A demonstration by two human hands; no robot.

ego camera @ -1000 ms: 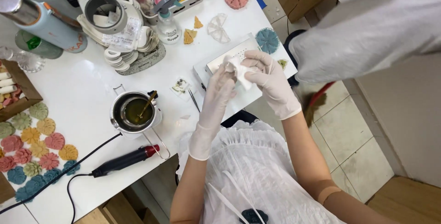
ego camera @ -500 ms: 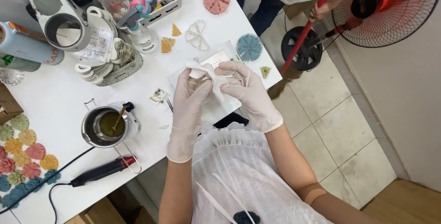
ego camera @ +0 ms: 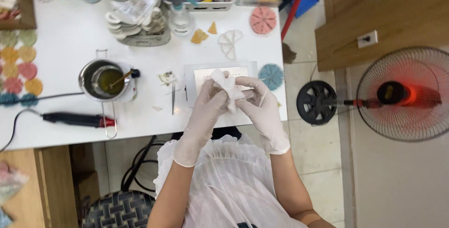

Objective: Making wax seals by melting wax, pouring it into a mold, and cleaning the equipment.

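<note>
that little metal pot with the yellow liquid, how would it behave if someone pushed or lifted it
The metal pot probably slides easily on the smooth white table. Its open top and yellow liquid suggest it would slosh or spill if jolted. The stick leaning inside would likely shift or fall out.

We see a metal pot (ego camera: 104,81) of yellowish liquid on the white surface (ego camera: 61,50) — a spray bottle (ego camera: 179,15), a pink disc (ego camera: 263,20) — and a standing fan (ego camera: 402,95) on the floor.

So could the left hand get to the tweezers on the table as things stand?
Probably yes: the tweezers lie bare on the white table just beside the left hand, nothing between. But both it and the right hand hold a crumpled white tissue.
</note>
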